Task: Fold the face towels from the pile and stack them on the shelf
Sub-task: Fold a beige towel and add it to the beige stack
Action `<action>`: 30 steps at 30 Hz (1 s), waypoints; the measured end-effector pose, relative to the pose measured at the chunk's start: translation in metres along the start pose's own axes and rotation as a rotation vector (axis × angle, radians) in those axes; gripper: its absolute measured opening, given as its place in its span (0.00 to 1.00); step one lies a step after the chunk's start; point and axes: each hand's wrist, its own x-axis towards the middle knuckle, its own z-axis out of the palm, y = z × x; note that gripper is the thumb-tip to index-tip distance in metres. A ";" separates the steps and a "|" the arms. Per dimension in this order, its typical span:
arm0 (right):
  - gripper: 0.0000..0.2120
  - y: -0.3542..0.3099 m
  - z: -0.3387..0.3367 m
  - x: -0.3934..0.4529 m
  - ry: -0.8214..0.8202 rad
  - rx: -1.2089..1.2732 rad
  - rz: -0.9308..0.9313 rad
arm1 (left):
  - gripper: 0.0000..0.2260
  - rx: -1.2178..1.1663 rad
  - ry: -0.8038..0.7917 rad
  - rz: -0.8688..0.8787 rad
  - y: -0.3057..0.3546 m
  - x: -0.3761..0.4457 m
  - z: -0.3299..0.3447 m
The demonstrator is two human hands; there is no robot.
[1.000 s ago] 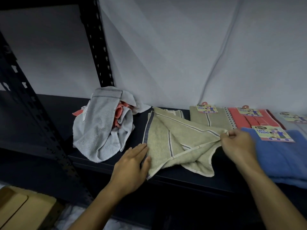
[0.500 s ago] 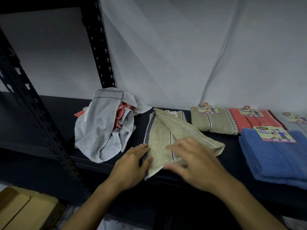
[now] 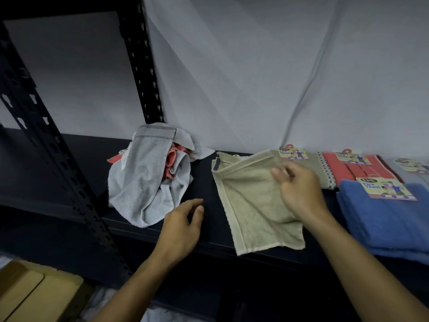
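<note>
A beige face towel (image 3: 250, 205) lies partly folded on the dark shelf (image 3: 209, 187), its lower corner hanging over the front edge. My right hand (image 3: 299, 194) is over the towel's right side, blurred, with fingers loosely curled; I see no cloth between them. My left hand (image 3: 183, 224) hovers left of the towel with relaxed fingers, apart from it. The pile (image 3: 148, 177) of crumpled grey and coral towels sits further left. Folded towels lie at the right: a beige one (image 3: 325, 173), a coral one (image 3: 362, 168) and a blue stack (image 3: 383, 219), each with a paper label.
A black perforated upright (image 3: 53, 163) stands at the front left and another (image 3: 141, 66) behind the pile. A grey sheet (image 3: 255, 77) hangs behind the shelf. A cardboard box (image 3: 34, 296) sits low at the left.
The beige towel has been turned over and shifted right, now showing its plain side. My left hand lifted off its edge. My right hand moved up and right across it.
</note>
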 end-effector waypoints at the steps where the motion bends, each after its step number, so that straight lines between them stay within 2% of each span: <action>1: 0.06 0.005 -0.005 0.006 0.037 0.024 0.071 | 0.12 0.085 0.027 0.030 0.004 -0.002 0.003; 4: 0.06 0.020 -0.010 0.011 0.051 0.070 0.199 | 0.15 0.417 0.074 0.023 0.033 -0.016 0.013; 7: 0.12 0.036 -0.005 0.006 0.011 0.078 0.242 | 0.26 0.609 -0.056 -0.080 0.065 -0.027 0.031; 9: 0.10 0.039 -0.002 0.000 -0.006 0.097 0.247 | 0.28 0.651 -0.119 -0.101 0.076 -0.027 0.042; 15: 0.11 0.035 0.007 -0.017 -0.134 -0.098 0.125 | 0.17 0.484 -0.215 -0.272 0.077 -0.014 0.040; 17: 0.10 0.036 0.010 -0.021 -0.173 -0.244 0.106 | 0.15 0.407 -0.202 -0.300 0.075 -0.013 0.032; 20: 0.08 0.037 0.016 -0.018 -0.138 -0.353 0.113 | 0.11 0.309 -0.150 -0.300 0.073 -0.010 0.023; 22: 0.09 0.035 0.021 -0.012 -0.078 -0.253 0.193 | 0.11 0.258 -0.117 -0.278 0.071 -0.008 0.020; 25: 0.11 0.030 0.021 0.002 0.107 0.016 0.318 | 0.13 0.204 -0.067 -0.255 0.062 -0.003 0.015; 27: 0.09 0.028 0.015 0.012 0.210 0.125 0.311 | 0.15 0.170 -0.045 -0.257 0.055 0.000 0.010; 30: 0.07 0.022 0.004 0.023 0.274 0.248 0.310 | 0.16 0.153 -0.024 -0.258 0.045 0.003 0.001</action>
